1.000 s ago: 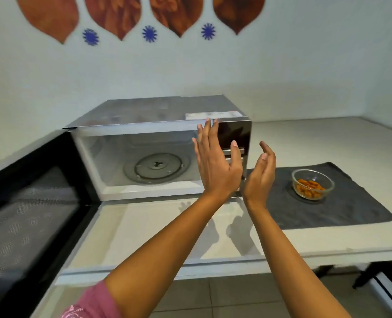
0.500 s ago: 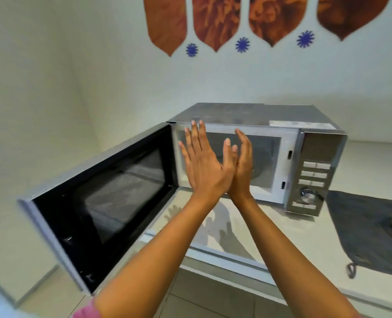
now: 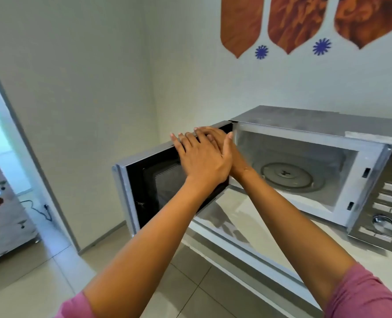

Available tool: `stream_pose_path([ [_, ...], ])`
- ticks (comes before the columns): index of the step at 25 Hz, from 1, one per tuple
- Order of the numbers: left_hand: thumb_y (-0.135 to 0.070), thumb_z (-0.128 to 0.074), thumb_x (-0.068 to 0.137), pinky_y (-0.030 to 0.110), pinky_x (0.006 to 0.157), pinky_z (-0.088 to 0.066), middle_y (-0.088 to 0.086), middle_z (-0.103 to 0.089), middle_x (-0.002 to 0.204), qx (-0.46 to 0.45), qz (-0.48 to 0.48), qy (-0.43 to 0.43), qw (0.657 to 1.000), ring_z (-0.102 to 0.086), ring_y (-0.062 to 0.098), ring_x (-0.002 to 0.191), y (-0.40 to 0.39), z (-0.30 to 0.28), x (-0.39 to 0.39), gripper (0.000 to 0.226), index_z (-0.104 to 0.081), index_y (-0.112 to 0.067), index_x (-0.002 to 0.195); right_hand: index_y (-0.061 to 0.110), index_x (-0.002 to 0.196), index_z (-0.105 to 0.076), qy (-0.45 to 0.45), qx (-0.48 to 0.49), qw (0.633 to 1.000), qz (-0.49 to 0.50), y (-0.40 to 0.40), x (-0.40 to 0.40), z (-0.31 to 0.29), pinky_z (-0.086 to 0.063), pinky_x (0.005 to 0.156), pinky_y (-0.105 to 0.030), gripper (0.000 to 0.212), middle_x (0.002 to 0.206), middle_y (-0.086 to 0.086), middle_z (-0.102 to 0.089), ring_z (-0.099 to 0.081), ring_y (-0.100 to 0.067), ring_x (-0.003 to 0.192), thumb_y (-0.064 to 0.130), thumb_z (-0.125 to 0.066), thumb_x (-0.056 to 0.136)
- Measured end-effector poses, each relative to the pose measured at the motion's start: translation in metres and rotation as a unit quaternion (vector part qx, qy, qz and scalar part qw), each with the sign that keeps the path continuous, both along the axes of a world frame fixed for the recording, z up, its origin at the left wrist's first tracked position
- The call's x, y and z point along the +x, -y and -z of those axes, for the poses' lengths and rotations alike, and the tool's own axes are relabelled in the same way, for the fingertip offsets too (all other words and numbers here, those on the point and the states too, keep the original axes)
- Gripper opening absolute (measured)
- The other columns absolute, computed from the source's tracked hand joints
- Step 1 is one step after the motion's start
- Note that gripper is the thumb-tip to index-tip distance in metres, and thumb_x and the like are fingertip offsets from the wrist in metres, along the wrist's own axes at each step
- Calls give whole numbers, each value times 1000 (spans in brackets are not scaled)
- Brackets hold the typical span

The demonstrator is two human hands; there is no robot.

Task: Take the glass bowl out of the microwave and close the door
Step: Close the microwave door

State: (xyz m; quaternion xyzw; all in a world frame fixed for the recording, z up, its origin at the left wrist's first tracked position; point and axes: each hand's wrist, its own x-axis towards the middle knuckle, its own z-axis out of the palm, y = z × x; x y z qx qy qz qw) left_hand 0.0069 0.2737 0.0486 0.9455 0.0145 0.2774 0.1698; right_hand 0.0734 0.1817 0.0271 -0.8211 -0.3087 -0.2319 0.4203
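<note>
Now the microwave (image 3: 316,127) stands on the desk (image 3: 243,216) with its cavity empty but for the turntable (image 3: 289,176); the glass bowl is out of view. Its door (image 3: 144,180) is swung wide to the left. Both hands lie flat, fingers spread, holding nothing: the left hand (image 3: 201,157) overlaps the right hand (image 3: 227,145), fingertips at the door's top edge.

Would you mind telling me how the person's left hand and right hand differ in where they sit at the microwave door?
The left hand lies on top, its whole back showing; the right hand is crossed beneath it, mostly covered.
The left hand's fingers reach the top edge of the microwave door farther from the hinge; the right hand's fingers sit nearer the hinge, by the open microwave.
Both are open, flat, empty, and up at the door's top edge; actual contact is unclear.
</note>
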Motion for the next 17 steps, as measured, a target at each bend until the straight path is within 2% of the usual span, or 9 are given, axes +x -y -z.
stream_pose_path([
  [3, -75, -5, 90, 56, 117, 14, 22, -50, 141, 60, 3, -28, 998, -33, 35, 140, -13, -12, -8, 102, -41, 4, 143, 11, 125, -59, 18, 12, 1000, 11, -8, 1, 2, -44, 107, -36, 33, 125, 0, -61, -56, -16, 119, 30, -41, 104],
  [5, -77, -3, 88, 55, 118, 11, 19, -56, 136, 89, 18, -80, 993, -40, 33, 136, -16, -29, -9, 103, -51, -1, 138, 24, 119, -62, 17, 1, 999, 42, -5, 3, 0, -46, 103, -29, 20, 117, 16, -60, -55, -1, 112, 22, -47, 105],
  [7, -77, -5, 88, 54, 120, -2, 17, -58, 137, 87, 54, -145, 984, -44, 33, 135, -18, -46, -12, 98, -56, -9, 136, 40, 112, -61, 23, -9, 998, 62, 0, 3, -3, -45, 95, -16, 24, 108, 31, -58, -54, 12, 105, 21, -49, 103],
  [8, -77, -7, 89, 51, 120, -11, 16, -53, 143, 72, 84, -184, 977, -42, 34, 136, -19, -54, -13, 94, -54, -12, 139, 39, 110, -63, 25, -12, 997, 70, 3, 1, -5, -45, 91, -16, 26, 106, 31, -59, -55, 11, 103, 19, -50, 102],
  [11, -66, -13, 97, 45, 116, -18, 11, -26, 161, 53, 184, -289, 938, -24, 32, 147, -22, -75, -24, 76, -31, -18, 153, 35, 103, -69, 20, 1, 997, 81, 10, -2, -8, -49, 87, -23, 34, 104, 20, -66, -61, -1, 101, 8, -49, 99],
  [14, -60, -13, 100, 45, 119, -10, 5, -11, 164, 57, 250, -345, 903, -7, 29, 151, -17, -91, -34, 69, -9, -22, 157, 47, 89, -63, 6, 39, 997, 66, 22, -8, -11, -44, 71, -8, 43, 88, 23, -67, -60, 8, 84, 8, -44, 96],
  [15, -62, -14, 99, 44, 118, -10, 4, -9, 165, 59, 254, -362, 895, -6, 27, 151, -14, -95, -36, 71, -8, -21, 157, 39, 89, -66, -12, 57, 997, 53, 27, -11, -11, -44, 68, -9, 35, 88, 16, -69, -61, 6, 81, 14, -42, 95],
  [16, -65, -17, 98, 45, 117, -11, 4, -8, 165, 59, 249, -369, 893, -6, 27, 151, -10, -97, -37, 74, -10, -21, 157, 23, 93, -70, -23, 67, 995, 67, 31, -14, -11, -47, 67, -13, 30, 91, 0, -72, -64, -2, 83, 21, -40, 94],
  [17, -69, -20, 96, 45, 118, -12, 4, -8, 165, 57, 245, -369, 895, -6, 27, 151, -6, -99, -39, 78, -12, -21, 157, 4, 97, -68, -33, 76, 994, 64, 37, -16, -11, -48, 68, -23, 37, 96, -23, -70, -64, -16, 88, 26, -38, 95],
])
